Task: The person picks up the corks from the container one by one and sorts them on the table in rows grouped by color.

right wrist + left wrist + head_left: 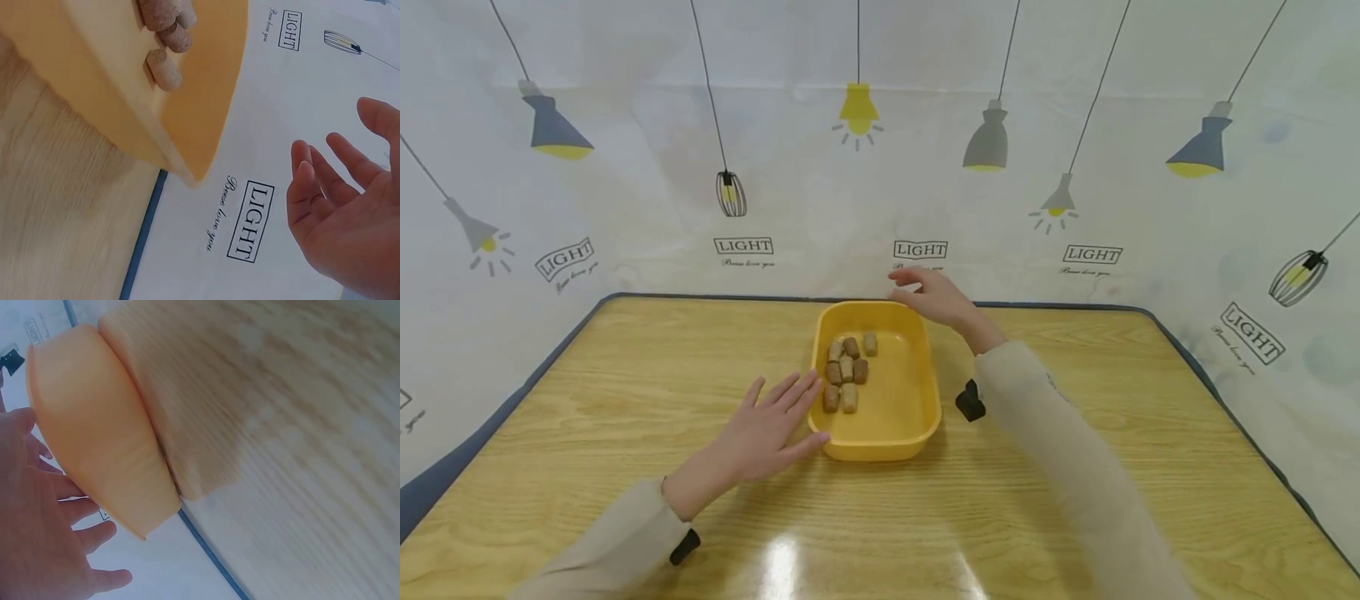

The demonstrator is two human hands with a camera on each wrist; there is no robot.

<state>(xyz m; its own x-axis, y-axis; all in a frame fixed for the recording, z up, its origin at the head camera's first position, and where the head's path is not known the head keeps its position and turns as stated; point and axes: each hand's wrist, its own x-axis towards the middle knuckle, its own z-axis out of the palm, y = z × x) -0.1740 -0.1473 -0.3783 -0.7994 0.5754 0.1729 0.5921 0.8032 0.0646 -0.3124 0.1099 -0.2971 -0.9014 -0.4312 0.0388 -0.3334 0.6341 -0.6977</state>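
Left hand (766,432): left of the frame's lower centre, fingers extended, grasping nothing, at the left rim. Yellow tray (895,396): frame centre; contains cork pieces (847,368), mostly clustered left. Right hand (934,296): upper right corner of tray, fingers relaxed, released.

The off-white sheet backdrop (805,208), printed with yellow, grey and blue hanging lamps (857,104), repeats the capital word "LIGHT" in thin black rectangular frames (743,246), five readable in the head view. Under each runs a small black cursive line (747,263), which in the right wrist view appears to read "Beese love you"; the right hand (934,296) partly hides the middle one. The left wrist view shows one small "LIGHT", rotated, at upper left. Print at the head view's left edge is cut off.
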